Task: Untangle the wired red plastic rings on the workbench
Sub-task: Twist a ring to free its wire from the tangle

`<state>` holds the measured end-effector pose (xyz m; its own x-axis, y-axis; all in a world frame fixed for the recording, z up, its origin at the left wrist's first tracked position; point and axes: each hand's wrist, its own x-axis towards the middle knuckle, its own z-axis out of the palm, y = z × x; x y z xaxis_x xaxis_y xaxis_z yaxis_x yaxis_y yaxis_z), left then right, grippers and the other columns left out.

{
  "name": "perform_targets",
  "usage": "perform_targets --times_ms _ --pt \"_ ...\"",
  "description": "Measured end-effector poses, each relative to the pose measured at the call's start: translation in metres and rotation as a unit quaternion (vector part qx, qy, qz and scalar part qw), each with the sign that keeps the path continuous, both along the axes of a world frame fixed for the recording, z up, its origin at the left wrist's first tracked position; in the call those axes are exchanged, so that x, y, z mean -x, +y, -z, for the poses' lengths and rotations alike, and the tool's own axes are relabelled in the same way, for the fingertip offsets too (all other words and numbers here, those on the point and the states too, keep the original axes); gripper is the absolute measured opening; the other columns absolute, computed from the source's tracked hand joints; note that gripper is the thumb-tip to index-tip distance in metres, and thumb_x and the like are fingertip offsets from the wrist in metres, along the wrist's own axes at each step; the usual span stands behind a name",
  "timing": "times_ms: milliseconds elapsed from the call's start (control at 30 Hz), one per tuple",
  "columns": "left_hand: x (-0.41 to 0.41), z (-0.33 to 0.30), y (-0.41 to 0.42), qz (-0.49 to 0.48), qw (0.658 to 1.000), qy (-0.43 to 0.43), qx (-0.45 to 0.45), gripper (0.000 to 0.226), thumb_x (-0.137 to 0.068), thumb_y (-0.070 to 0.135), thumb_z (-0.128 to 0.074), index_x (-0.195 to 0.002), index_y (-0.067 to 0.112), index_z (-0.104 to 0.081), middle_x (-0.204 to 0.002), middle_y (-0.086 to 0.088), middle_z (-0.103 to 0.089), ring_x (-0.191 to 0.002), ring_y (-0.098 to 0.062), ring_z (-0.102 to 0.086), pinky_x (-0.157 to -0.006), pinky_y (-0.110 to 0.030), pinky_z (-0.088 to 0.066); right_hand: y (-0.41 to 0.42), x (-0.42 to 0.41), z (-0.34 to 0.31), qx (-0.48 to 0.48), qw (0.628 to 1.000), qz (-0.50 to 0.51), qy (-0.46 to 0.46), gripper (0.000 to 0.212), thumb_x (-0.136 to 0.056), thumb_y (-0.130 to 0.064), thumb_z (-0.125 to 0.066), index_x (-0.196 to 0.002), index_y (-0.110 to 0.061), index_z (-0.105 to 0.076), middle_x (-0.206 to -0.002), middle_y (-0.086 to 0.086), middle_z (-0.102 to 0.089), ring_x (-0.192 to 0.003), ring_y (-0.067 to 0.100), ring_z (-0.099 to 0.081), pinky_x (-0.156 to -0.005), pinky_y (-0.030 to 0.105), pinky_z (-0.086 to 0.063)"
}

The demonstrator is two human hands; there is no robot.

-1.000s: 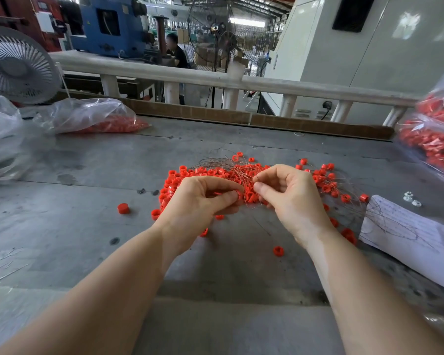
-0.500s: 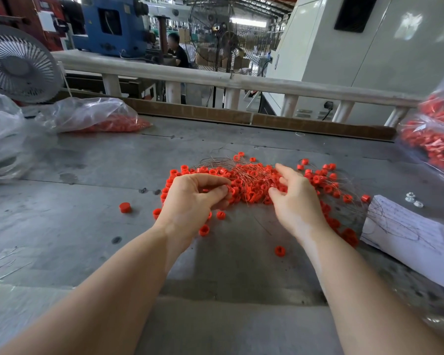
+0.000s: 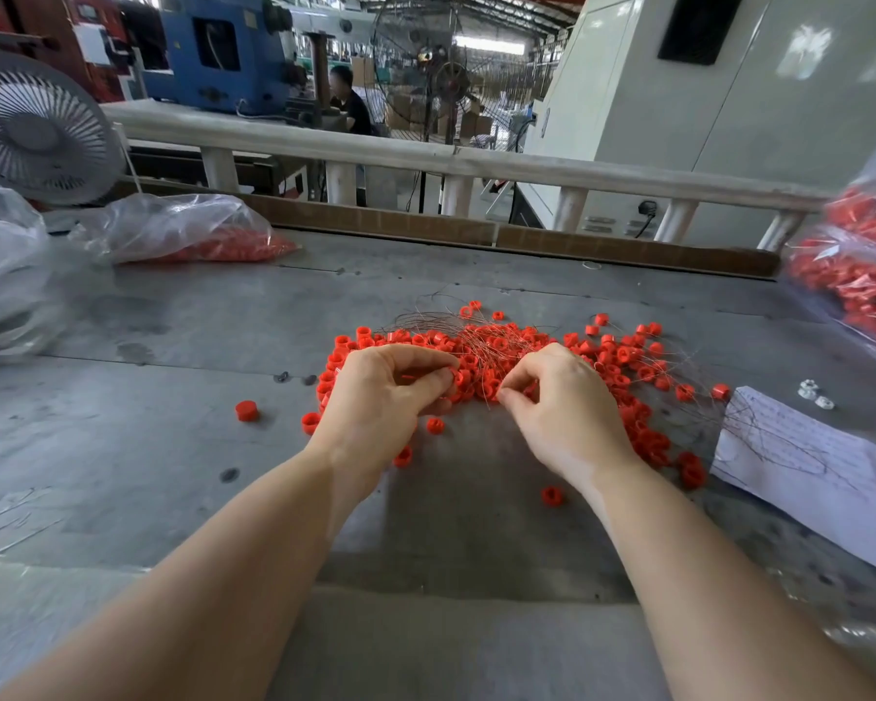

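The table (image 3: 173,447) carries the pile of wired red rings (image 3: 501,356) at its middle. Both hands work its near edge: left hand (image 3: 380,397) fingers pinch rings, right hand (image 3: 562,402) fingers pinch a wire. Best to draw one strand out slowly. Bags (image 3: 183,230), paper (image 3: 805,462) and stray rings (image 3: 246,411) lie around.

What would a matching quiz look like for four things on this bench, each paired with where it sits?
Things:
1. white fan
2. paper sheet
3. lone red ring
4. tangled ring pile

Places:
A. bench centre, at the fingertips of both hands
B. far left, behind the bags
C. right side, near edge
D. alone, left of the pile

Pairs: 1-B, 2-C, 3-D, 4-A
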<state>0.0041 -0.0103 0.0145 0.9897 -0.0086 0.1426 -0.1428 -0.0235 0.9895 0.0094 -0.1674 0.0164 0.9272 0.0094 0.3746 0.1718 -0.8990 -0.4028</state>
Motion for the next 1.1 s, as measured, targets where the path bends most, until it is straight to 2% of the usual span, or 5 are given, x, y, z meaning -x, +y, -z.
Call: perform_targets --times_ms 367,567,733,867,1100 --pt "0.001 0.0 -0.003 0.005 1.0 0.0 -0.001 0.016 -0.085 -0.003 -0.062 -0.086 0.011 -0.071 -0.073 -0.001 -0.07 -0.06 -0.006 -0.066 -0.059 -0.019 -0.055 0.009 -0.003 0.008 0.105 0.994 0.013 -0.017 0.033 -0.084 -0.053 -0.058 -0.092 -0.023 -0.068 -0.105 -0.004 -0.053 -0.111 0.017 -0.043 -0.088 0.032 -0.022" --pt "0.002 0.0 -0.004 0.011 1.0 0.004 -0.012 0.017 -0.086 -0.001 -0.063 -0.084 0.013 -0.072 -0.073 -0.002 -0.07 -0.062 -0.007 -0.063 -0.057 -0.017 -0.053 0.008 -0.004 0.008 0.094 0.995 0.018 -0.016 0.011 -0.087 -0.024 -0.058 -0.083 -0.021 -0.068 -0.097 -0.005 -0.05 -0.107 0.018 -0.046 -0.084 0.03 -0.025" --pt "0.003 -0.002 -0.002 0.041 0.998 0.045 0.025 0.016 -0.087 0.001 -0.061 -0.084 0.012 -0.071 -0.069 -0.002 -0.068 -0.058 -0.007 -0.062 -0.056 -0.019 -0.052 0.0 0.0 -0.002 -0.039 0.998 0.012 -0.046 0.012 -0.083 -0.02 -0.068 -0.072 -0.018 -0.071 -0.089 -0.006 -0.05 -0.099 0.02 -0.051 -0.091 0.036 -0.037" --pt "0.002 -0.004 -0.002 0.086 0.989 0.096 0.077 0.015 -0.088 0.001 -0.059 -0.087 0.009 -0.071 -0.07 -0.003 -0.069 -0.055 -0.008 -0.061 -0.055 -0.019 -0.048 -0.002 0.004 -0.007 -0.108 0.992 -0.022 -0.068 0.01 -0.082 -0.013 -0.069 -0.072 -0.014 -0.071 -0.077 -0.004 -0.057 -0.078 0.017 -0.054 -0.078 0.032 -0.042" --pt "0.001 -0.005 -0.001 0.115 0.972 0.103 0.176 0.015 -0.085 -0.001 -0.056 -0.092 0.001 -0.069 -0.077 -0.01 -0.07 -0.062 -0.01 -0.064 -0.061 -0.015 -0.052 0.004 0.01 -0.011 -0.103 0.982 -0.142 -0.073 0.003 -0.078 -0.007 -0.073 -0.079 -0.01 -0.074 -0.076 0.0 -0.067 -0.076 0.018 -0.061 -0.075 0.031 -0.048"
